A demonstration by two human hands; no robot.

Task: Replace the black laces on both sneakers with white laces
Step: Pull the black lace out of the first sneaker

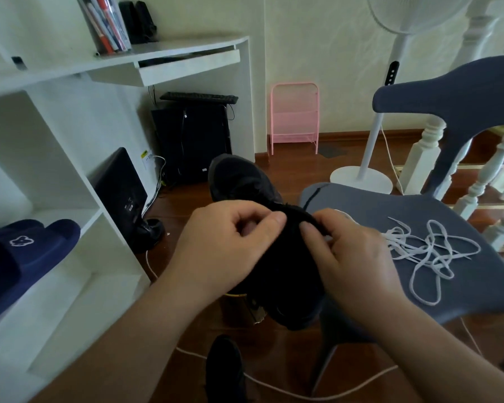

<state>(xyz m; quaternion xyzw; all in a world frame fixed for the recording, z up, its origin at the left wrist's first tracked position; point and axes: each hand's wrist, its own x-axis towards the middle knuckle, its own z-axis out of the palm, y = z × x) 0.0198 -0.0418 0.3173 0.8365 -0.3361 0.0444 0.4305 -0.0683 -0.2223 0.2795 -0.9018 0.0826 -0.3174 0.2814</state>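
Observation:
A black sneaker (285, 274) is held in the air between my hands, toe pointing away from me. My left hand (224, 245) grips its left side, thumb and forefinger curled at the lacing. My right hand (352, 254) pinches the black lace (300, 215) at the top of the shoe. The shoe is too dark to make out how far it is laced. A tangle of white laces (428, 251) lies on the seat of the blue-grey chair (477, 283) to the right. A second black sneaker (224, 370) lies on the floor below.
White shelving (79, 228) on the left holds navy slippers (21, 257). A black computer tower (192, 141) stands under the white desk. A white fan stand (361, 175), a pink rack (294, 114) and white banister posts (425, 158) are behind. A white cord (288, 394) crosses the wooden floor.

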